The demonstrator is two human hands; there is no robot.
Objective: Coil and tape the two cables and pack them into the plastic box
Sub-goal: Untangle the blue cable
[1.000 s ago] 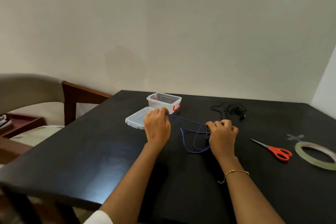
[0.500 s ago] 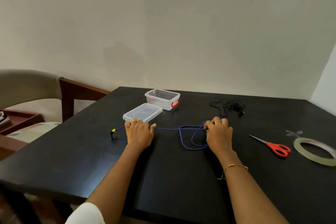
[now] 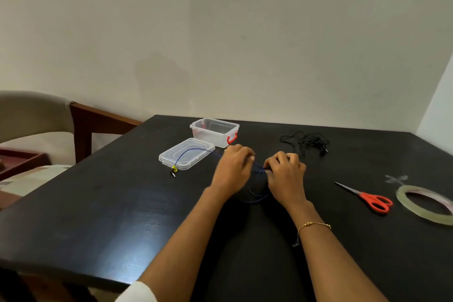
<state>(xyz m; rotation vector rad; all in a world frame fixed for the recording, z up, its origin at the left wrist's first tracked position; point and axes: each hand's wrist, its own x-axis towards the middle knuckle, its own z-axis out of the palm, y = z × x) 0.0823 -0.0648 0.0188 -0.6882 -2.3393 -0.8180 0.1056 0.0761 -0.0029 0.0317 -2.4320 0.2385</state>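
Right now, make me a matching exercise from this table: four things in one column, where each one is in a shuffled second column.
1. orange-handled scissors
2. tangled black cable
3. thin blue cable
4. clear plastic box

A. draped over the flat lid
B. behind the lid, open
C. far side, untouched
D. beside the tape roll

Pairs: 1-D, 2-C, 3-A, 4-B

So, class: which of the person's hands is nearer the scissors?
Right. The right hand lies just left of the scissors, gripping the blue cable; the left hand sits further left, beyond the right one, near the lid.
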